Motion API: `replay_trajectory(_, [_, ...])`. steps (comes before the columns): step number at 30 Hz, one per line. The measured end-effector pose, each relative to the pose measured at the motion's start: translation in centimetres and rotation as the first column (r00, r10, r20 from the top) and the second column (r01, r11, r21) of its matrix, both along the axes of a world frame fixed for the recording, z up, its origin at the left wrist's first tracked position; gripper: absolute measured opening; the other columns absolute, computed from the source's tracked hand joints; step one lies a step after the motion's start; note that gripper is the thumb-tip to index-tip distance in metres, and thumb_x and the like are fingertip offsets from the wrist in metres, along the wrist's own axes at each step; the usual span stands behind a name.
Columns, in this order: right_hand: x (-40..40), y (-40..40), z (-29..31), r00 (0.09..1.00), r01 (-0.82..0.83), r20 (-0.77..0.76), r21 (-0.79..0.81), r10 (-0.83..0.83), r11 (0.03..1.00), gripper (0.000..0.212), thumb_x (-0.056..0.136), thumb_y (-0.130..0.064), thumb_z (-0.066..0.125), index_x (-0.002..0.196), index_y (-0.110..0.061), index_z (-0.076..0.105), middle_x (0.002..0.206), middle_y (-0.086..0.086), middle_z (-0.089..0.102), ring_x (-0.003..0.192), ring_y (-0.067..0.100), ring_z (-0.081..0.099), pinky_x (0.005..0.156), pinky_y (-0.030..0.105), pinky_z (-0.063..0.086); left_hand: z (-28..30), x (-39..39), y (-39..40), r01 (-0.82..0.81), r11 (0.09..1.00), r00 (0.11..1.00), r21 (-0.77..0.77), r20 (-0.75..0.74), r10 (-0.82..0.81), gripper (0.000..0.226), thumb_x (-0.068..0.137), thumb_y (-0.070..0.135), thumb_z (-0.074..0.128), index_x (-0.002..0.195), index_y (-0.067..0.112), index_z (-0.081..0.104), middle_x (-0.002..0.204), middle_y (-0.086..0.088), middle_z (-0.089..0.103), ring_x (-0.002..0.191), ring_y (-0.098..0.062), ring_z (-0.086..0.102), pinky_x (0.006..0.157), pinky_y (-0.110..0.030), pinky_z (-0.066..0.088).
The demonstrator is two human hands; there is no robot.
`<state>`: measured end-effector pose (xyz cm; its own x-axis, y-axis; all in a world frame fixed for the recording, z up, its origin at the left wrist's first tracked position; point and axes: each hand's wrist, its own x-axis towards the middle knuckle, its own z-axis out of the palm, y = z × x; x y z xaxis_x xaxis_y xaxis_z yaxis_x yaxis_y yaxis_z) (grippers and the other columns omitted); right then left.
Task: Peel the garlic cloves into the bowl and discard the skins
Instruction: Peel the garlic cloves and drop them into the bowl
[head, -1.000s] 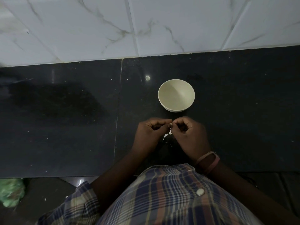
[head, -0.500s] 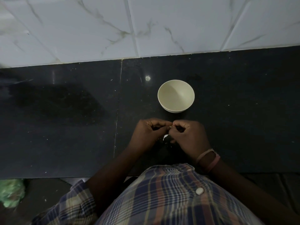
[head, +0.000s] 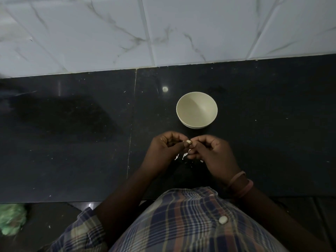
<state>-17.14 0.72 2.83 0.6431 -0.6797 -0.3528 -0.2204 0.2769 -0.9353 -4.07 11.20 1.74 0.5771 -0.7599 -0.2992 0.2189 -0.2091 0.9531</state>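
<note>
- Countertop [head: 72, 142] is dark polished stone, takes up most of the view, with a white marble-look tile wall [head: 109, 33] running along the back
- plaid shirt [head: 181, 224] of the person fills the bottom edge, pale button on it, both forearms reaching forward over the counter
- green crumpled bag-looking thing [head: 11, 221] sits low at the far left, too blurry to say more
- cream bowl [head: 197, 110] stands upright on the counter just beyond the hands, not touching them, and I can't see anything inside it
- right hand [head: 214, 151] has its fingers curled, fingertips meeting the left hand's, pink bands on that wrist
- left hand [head: 163, 148] is curled too, pinching the garlic clove [head: 188, 142] between thumb and fingertips
- the clove is a small pale bit right where the two hands meet, near side of the bowl
- skins [head: 184, 156], a few white flakes, lie on the counter under the hands
</note>
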Motion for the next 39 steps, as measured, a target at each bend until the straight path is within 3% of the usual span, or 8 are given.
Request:
replay_trajectory(7, [-0.3, -0.1, -0.2, 0.998, -0.028, -0.052, -0.132, 0.021, 0.991, 0.007, 0.095, -0.005, 0.066, 0.094, -0.002, 0.072, 0.072, 0.016, 0.072, 0.063, 0.027, 0.072, 0.065, 0.034, 0.061, 0.1, -0.3, 0.0, -0.017, 0.999, 1.0, 0.035, -0.004, 0.017, 0.012, 0.086, 0.005, 0.076, 0.097, 0.011, 0.076, 0.091, -0.011, 0.078, 0.085, -0.02, 0.073, 0.083, -0.038, 0.056])
replay_trajectory(13, [-0.8, -0.8, -0.5, 0.989, -0.096, -0.136, -0.265, 0.062, 0.959, 0.006, 0.092, -0.009, 0.067, 0.088, -0.011, 0.071, 0.072, 0.006, 0.073, 0.058, 0.019, 0.071, 0.055, 0.023, 0.054, 0.5, -2.0, -0.6, -0.076, 0.996, 0.996, 0.054, -0.04, 0.079, 0.013, 0.085, 0.003, 0.077, 0.096, 0.01, 0.077, 0.09, -0.012, 0.078, 0.082, -0.016, 0.072, 0.077, -0.027, 0.056])
replay_trajectory(20, [-2.5, -2.6, -2.0, 0.964, -0.227, -0.229, -0.435, 0.137, 0.872, 0.006, 0.085, -0.021, 0.072, 0.08, -0.022, 0.068, 0.066, -0.006, 0.068, 0.06, 0.009, 0.066, 0.062, 0.041, 0.058, 0.3, -5.6, -2.1, -0.234, 0.97, 0.959, 0.065, -0.147, 0.241, 0.016, 0.085, 0.0, 0.074, 0.1, 0.006, 0.077, 0.096, -0.016, 0.077, 0.088, -0.023, 0.072, 0.085, -0.035, 0.058])
replay_trajectory(25, [-3.4, -3.2, -2.3, 0.962, -0.255, -0.19, -0.388, 0.194, 0.886, 0.004, 0.088, -0.013, 0.07, 0.086, -0.016, 0.071, 0.071, -0.002, 0.072, 0.062, 0.011, 0.07, 0.065, 0.044, 0.06, -0.1, -7.4, -2.3, -0.346, 0.935, 0.885, 0.071, -0.306, 0.351, 0.017, 0.086, -0.003, 0.071, 0.099, 0.007, 0.075, 0.094, -0.016, 0.076, 0.086, -0.026, 0.072, 0.082, -0.037, 0.059])
replay_trajectory(29, [-3.0, -2.6, -2.4, 0.968, -0.238, -0.177, -0.404, 0.181, 0.883, 0.003, 0.088, -0.013, 0.072, 0.087, -0.016, 0.072, 0.072, -0.003, 0.072, 0.063, 0.011, 0.07, 0.065, 0.043, 0.06, -0.2, -6.7, -1.7, -0.326, 0.942, 0.874, 0.079, -0.355, 0.332, 0.018, 0.087, -0.003, 0.069, 0.104, 0.003, 0.073, 0.098, -0.018, 0.076, 0.091, -0.029, 0.072, 0.09, -0.045, 0.056])
replay_trajectory(36, [-1.3, -0.6, -1.9, 0.978, -0.177, -0.176, -0.392, 0.115, 0.903, 0.009, 0.087, -0.01, 0.072, 0.08, -0.015, 0.069, 0.064, -0.001, 0.069, 0.053, 0.01, 0.066, 0.052, 0.021, 0.052, -0.5, -4.0, -0.4, -0.24, 0.968, 0.885, 0.07, -0.394, 0.248, 0.028, 0.082, 0.004, 0.074, 0.109, -0.001, 0.071, 0.102, -0.021, 0.075, 0.092, -0.03, 0.072, 0.085, -0.042, 0.059])
replay_trajectory(39, [-0.7, 0.0, -2.5, 0.976, -0.152, -0.209, -0.419, 0.067, 0.895, 0.008, 0.085, -0.018, 0.073, 0.079, -0.019, 0.069, 0.064, -0.002, 0.068, 0.056, 0.011, 0.065, 0.056, 0.032, 0.055, -0.9, -3.5, -0.1, -0.247, 0.967, 0.867, 0.057, -0.432, 0.246, 0.033, 0.074, 0.008, 0.077, 0.106, -0.001, 0.073, 0.102, -0.024, 0.074, 0.091, -0.031, 0.072, 0.082, -0.04, 0.059])
